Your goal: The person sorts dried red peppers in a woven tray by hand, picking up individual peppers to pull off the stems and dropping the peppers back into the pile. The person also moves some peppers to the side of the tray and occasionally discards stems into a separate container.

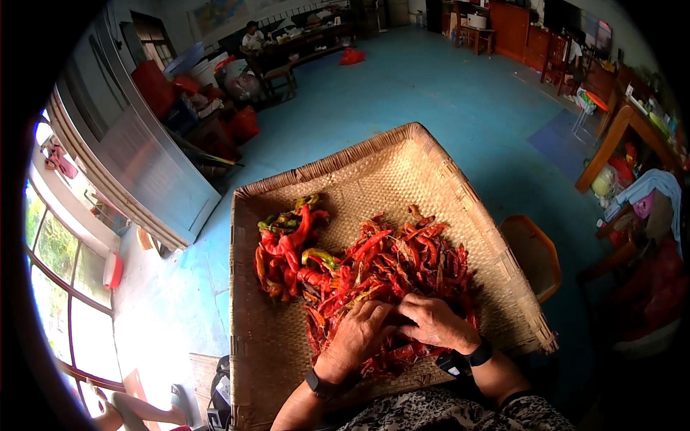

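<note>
A large square tray of woven bamboo (374, 185) lies before me, holding a heap of red chili peppers (402, 262). Many in the middle and right look thin and wrinkled. At the left the peppers (287, 248) are plumper and glossier, with a few green and yellow ones (293, 215) among them. My left hand (359, 330) and my right hand (435, 321) come together over the near part of the heap. The fingers of both are curled inward among the peppers, and their tips are mostly hidden, so what they pinch does not show.
An orange-rimmed stool (530, 255) stands against the tray's right side. Cloths and bags (647, 208) pile up farther right. A sliding door panel (144, 165) is at the left, near someone's bare legs (147, 409). Another person (253, 37) sits at the back.
</note>
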A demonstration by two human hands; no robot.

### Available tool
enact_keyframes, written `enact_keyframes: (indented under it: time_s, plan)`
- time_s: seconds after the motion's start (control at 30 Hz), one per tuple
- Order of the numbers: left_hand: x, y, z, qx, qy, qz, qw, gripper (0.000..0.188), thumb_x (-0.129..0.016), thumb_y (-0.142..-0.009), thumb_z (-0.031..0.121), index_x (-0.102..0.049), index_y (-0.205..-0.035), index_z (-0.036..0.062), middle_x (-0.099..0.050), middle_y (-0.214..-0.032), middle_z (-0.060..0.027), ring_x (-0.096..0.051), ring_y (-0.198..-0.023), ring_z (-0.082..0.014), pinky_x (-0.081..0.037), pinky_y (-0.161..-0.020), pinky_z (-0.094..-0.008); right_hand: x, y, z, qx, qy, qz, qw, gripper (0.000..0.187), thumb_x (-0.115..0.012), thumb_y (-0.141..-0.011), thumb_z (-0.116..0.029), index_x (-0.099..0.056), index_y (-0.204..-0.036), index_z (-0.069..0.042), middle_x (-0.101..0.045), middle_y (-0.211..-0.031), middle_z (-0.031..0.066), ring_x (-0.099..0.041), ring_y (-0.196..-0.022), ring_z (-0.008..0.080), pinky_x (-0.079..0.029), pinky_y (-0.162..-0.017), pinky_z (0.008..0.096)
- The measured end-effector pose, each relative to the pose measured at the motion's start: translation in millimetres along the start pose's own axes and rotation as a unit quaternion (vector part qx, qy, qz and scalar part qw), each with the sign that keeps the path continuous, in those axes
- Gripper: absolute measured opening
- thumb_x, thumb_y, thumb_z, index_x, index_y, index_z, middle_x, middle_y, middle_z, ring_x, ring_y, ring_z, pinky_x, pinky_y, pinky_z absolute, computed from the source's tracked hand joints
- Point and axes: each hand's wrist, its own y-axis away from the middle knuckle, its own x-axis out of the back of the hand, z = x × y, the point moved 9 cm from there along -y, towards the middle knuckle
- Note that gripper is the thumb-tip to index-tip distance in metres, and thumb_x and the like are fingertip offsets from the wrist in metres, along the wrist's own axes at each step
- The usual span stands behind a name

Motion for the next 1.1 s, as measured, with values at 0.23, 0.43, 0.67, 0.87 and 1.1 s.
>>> enact_keyframes:
  time_s: [0.23, 0.43, 0.67, 0.87, 1.1]
  plan:
    - [-8, 1, -4, -0.006, 0.006, 0.012, 1.000, 0.028, -0.069, -0.082, 0.011, -0.061, -0.108, 0.0043, -0.063, -0.102, -0.0128, -0.059, -0.095, -0.0320, -0.050, -0.084, -0.0400, 5, -3, -3, 0.003, 0.029, 0.015, 0.999, 0.020, -0.070, -0.080, -0.004, -0.061, -0.098, -0.002, -0.058, -0.088, 0.0124, -0.063, -0.080, 0.0351, -0.052, -0.067, 0.0404]
    - [13, -1, 0, -0.008, 0.111, 0.096, 0.989, 0.025, -0.068, -0.084, 0.007, -0.061, -0.108, 0.0063, -0.064, -0.098, -0.0129, -0.064, -0.088, -0.0326, -0.054, -0.076, -0.0404, 9, -4, 3, -0.025, 0.016, 0.032, 0.999, 0.009, -0.069, -0.082, -0.005, -0.063, -0.089, -0.002, -0.059, -0.087, 0.0117, -0.064, -0.076, 0.0321, -0.052, -0.064, 0.0395]
    - [13, 17, -33, 0.112, 0.178, 0.133, 0.968, 0.023, -0.065, -0.087, 0.005, -0.063, -0.111, 0.0055, -0.067, -0.095, -0.0170, -0.068, -0.087, -0.0333, -0.054, -0.076, -0.0372, 39, 6, 23, -0.061, -0.110, 0.200, 0.972, 0.011, -0.067, -0.091, -0.011, -0.065, -0.093, 0.000, -0.066, -0.077, 0.0089, -0.061, -0.065, 0.0132, -0.048, -0.057, 0.0290]
    - [-4, 23, -53, 0.212, 0.267, 0.119, 0.933, 0.018, -0.062, -0.088, 0.002, -0.065, -0.105, 0.0025, -0.069, -0.088, -0.0094, -0.066, -0.085, -0.0164, -0.052, -0.076, -0.0301, 38, 23, 59, -0.126, -0.287, 0.246, 0.917, 0.009, -0.063, -0.094, -0.011, -0.061, -0.095, -0.003, -0.056, -0.070, -0.0014, -0.050, -0.056, 0.0044, -0.042, -0.049, 0.0227]
    - [-18, 26, -76, 0.234, 0.284, 0.127, 0.921, 0.016, -0.063, -0.094, 0.012, -0.065, -0.105, 0.0007, -0.066, -0.086, -0.0077, -0.063, -0.076, -0.0133, -0.053, -0.066, -0.0301, 39, 16, 54, -0.162, -0.465, 0.189, 0.849, 0.033, -0.064, -0.093, -0.010, -0.055, -0.124, -0.002, -0.058, -0.077, -0.0023, -0.049, -0.055, 0.0024, -0.041, -0.047, 0.0180]
